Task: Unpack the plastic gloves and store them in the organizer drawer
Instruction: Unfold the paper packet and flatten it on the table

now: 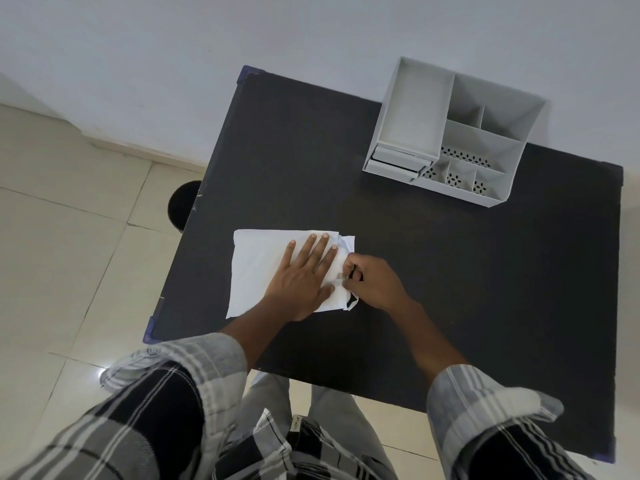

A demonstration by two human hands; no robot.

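Two hands work on a white packet (pixel 263 268) lying on the near left part of a black table (pixel 450 271). Left hand (pixel 304 275) is open, laid flat on the packet with fingers spread, pressing it down. Right hand (pixel 374 278) is curled closed at the packet's right edge, its fingertips pinching the crumpled, torn end of the wrapper, where a dark inner side shows. Gloves themselves cannot be seen; the packet hides them. Well apart from it, at the far right of the table, stands a grey organizer (pixel 457 133) with open top compartments. Its two small drawers (pixel 398 161) sit at its near left side, both pushed nearly in. Plaid sleeves (pixel 194 375) cover both forearms.
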